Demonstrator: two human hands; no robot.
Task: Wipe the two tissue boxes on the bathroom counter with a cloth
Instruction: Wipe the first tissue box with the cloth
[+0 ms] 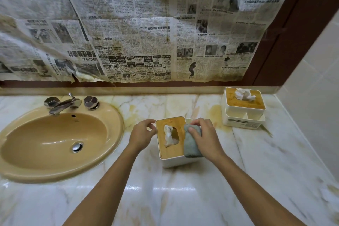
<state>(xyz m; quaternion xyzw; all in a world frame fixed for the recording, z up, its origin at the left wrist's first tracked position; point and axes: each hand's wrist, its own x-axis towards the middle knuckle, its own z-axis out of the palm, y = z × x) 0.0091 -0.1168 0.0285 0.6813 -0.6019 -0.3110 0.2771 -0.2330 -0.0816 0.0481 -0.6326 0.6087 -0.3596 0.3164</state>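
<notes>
1. Writing: newspaper [128, 29] in Chinese print covers the wall in the upper frame; "RM2" is legible in one advert, most text too small to read.
2. Near tissue box [175, 159], centre frame: my right hand [205, 136] has its fingers clamped on a grey cloth [191, 145] lying on the box's wooden lid; my left hand [142, 134] has its fingers curled loosely apart at the lid's left edge.
3. Far tissue box [243, 110], upper right; front label unreadable.
4. Marble counter [183, 198], stained; tan sink [55, 139] at left.
</notes>
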